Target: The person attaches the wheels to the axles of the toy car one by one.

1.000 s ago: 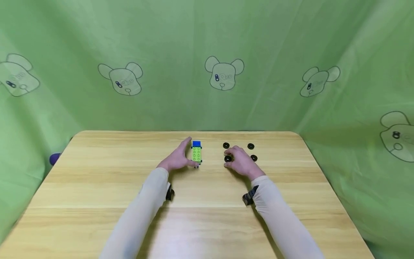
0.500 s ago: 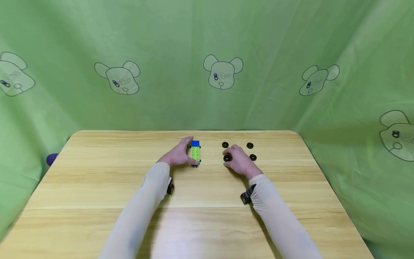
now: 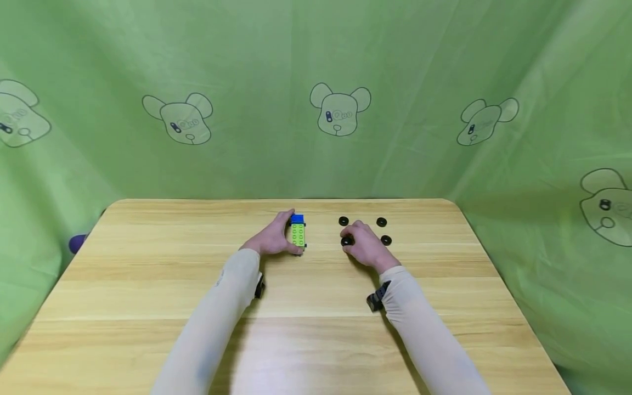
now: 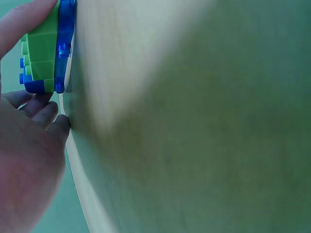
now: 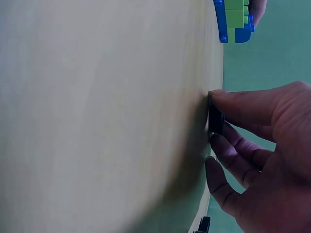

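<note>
A toy block car [image 3: 298, 233], lime green with a blue front and a blue base, stands on the table left of the middle. My left hand [image 3: 271, 237] holds it lengthwise, thumb at the near end and fingers at the far end. In the left wrist view the green brick [image 4: 43, 46] shows its studs and blue pegs on the base. My right hand [image 3: 367, 247] pinches a small black tire [image 3: 347, 241] lying flat on the table. Seen from the right wrist, thumb and a finger touch opposite edges of the tire [image 5: 216, 116].
More black tires lie around the right hand: one beyond it [image 3: 343, 221], a second tire [image 3: 382, 222] at the far right, and a third tire [image 3: 386, 240] beside the knuckles. A wooden table [image 3: 316, 340] ends at a green curtain [image 3: 266, 153]. Something purple [image 3: 76, 243] sits past the left edge.
The left hand has closed in on the toy car, thumb and fingers now against its ends. The right fingers have tightened around the tire. The view has shifted slightly.
</note>
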